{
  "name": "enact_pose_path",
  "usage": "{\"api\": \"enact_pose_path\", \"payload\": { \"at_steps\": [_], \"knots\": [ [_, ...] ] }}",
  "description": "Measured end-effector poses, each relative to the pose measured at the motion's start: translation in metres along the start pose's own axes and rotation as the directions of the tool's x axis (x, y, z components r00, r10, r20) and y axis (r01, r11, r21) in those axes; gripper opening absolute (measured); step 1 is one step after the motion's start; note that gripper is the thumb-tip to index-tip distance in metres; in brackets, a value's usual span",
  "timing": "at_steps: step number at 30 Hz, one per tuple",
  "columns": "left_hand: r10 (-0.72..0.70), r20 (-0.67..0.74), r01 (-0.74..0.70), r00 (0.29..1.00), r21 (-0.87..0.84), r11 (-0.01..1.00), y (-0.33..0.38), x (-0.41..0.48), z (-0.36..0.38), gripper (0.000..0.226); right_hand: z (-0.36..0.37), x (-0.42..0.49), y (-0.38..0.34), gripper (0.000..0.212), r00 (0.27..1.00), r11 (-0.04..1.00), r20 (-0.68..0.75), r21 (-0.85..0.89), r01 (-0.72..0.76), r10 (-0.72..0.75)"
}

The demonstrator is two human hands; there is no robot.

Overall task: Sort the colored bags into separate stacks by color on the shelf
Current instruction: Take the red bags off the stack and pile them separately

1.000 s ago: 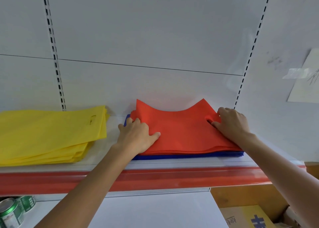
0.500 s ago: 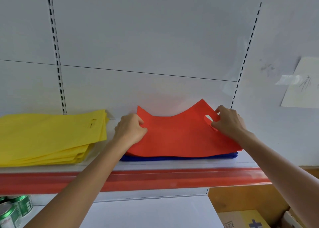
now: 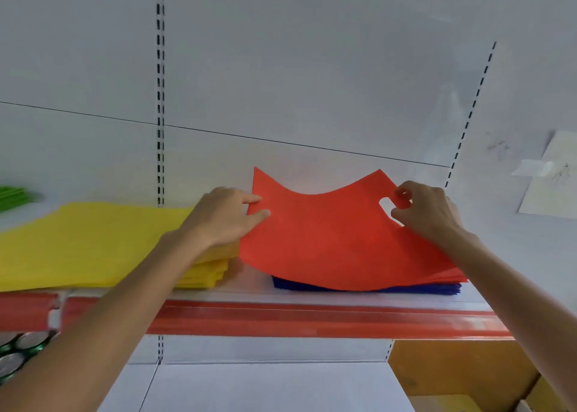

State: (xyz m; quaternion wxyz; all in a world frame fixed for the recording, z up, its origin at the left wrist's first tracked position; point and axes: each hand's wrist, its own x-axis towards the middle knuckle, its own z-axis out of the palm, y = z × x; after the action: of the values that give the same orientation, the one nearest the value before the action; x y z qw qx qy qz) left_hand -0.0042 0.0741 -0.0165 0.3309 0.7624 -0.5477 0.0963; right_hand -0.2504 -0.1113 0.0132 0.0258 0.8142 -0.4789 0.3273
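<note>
Frame centre: left grip [image 3: 228, 215] pinches red bag [image 3: 327, 240] at its left edge, right grip [image 3: 427, 211] pinches beside handle cutout [image 3: 388, 208]. Far edge raised off blue stack [image 3: 406, 290], probably to separate colours. Yellow stack [image 3: 93, 243] left on shelf [image 3: 246, 282].

White back panel [image 3: 312, 68] carries two black slotted uprights, one left [image 3: 160, 99], one right [image 3: 471, 108]. Paper sheet [image 3: 552, 190] taped to the right wall. Green cans [image 3: 18, 349] with silver tops, lower left. Brown cardboard box [image 3: 462, 371], lower right.
</note>
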Motion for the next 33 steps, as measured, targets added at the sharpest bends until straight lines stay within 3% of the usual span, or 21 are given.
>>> {"api": "enact_pose_path", "payload": {
  "at_steps": [13,20,26,33],
  "knots": [
    [-0.006,-0.042,0.014,0.999,0.194,0.981,-0.224,-0.094,-0.183,0.045,0.052,-0.088,-0.261,0.037,0.999,0.990,0.016,0.137,0.030,-0.033],
    [-0.017,-0.056,0.023,0.998,0.117,0.993,-0.307,-0.121,-0.255,0.036,0.072,-0.126,-0.370,0.036,0.997,0.987,0.011,0.142,0.068,-0.071],
    [-0.057,-0.194,0.070,0.979,0.057,0.996,-0.371,-0.141,-0.287,0.026,0.079,-0.131,-0.446,0.033,0.987,0.980,-0.040,0.117,0.162,-0.158],
    [-0.120,-0.210,0.131,0.970,0.041,0.990,-0.460,-0.169,-0.340,0.021,0.111,-0.150,-0.548,0.033,0.978,0.974,0.013,0.092,0.205,-0.207]
  ]
}}
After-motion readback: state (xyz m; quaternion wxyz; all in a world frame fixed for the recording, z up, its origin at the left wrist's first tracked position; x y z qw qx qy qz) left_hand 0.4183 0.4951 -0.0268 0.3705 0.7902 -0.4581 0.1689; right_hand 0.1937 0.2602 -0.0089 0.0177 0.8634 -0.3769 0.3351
